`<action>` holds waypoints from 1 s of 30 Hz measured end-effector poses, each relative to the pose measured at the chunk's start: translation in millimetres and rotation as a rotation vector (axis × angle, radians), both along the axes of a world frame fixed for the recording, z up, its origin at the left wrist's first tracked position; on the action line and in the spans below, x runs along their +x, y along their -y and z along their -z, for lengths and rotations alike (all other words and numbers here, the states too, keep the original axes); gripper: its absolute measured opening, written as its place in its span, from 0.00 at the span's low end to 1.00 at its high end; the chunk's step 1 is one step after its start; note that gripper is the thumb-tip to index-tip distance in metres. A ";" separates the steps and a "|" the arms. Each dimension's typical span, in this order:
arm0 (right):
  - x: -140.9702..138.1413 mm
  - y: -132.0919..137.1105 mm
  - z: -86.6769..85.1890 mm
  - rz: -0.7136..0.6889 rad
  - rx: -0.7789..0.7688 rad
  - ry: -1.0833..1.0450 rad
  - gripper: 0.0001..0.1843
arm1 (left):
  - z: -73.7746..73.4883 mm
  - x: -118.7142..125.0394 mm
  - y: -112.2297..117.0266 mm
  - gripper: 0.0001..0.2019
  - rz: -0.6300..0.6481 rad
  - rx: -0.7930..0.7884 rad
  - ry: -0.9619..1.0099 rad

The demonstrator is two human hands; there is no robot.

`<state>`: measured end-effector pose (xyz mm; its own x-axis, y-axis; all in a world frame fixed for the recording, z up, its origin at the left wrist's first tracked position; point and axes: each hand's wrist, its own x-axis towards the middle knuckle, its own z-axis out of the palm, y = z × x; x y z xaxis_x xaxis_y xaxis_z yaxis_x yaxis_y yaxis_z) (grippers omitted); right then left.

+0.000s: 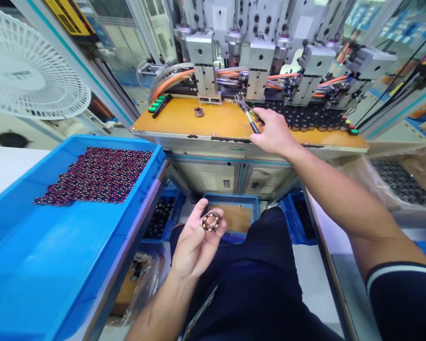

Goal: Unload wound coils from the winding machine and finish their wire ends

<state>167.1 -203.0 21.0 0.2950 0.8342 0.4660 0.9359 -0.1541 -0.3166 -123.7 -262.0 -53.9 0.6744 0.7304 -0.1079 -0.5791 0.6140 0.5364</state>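
Observation:
Held up over my lap, my left hand (pixel 198 240) grips a small motor stator (pixel 210 221), a dark ring with copper windings inside it. Farther forward, my right hand (pixel 272 130) is over the orange worktop (pixel 170 124), its fingers around the handles of a pair of pliers (pixel 248 113). The plier jaws point away from me toward the machine. Another small copper-wound stator (pixel 199 112) stands on the worktop, left of the pliers.
A large blue tray (pixel 39 265) with many stators stands at the left. Machine heads (pixel 261 57) rise behind the worktop, with black cylindrical parts (pixel 305 118) at their right. Green-capped markers (pixel 159 105) lie at the worktop's left. A fan (pixel 24 71) is far left.

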 end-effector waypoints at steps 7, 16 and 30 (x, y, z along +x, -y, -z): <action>16.6 -73.0 20.0 0.059 -0.050 0.022 0.27 | -4.8 -3.5 -4.0 0.21 -0.023 -0.007 -0.039; 19.4 -72.1 19.6 0.062 -0.155 0.198 0.21 | -5.1 -62.1 -27.3 0.18 -0.146 -0.083 -0.415; 15.6 -73.3 19.8 0.118 -0.176 0.242 0.23 | 41.3 -221.6 -212.2 0.13 -0.766 0.062 -1.502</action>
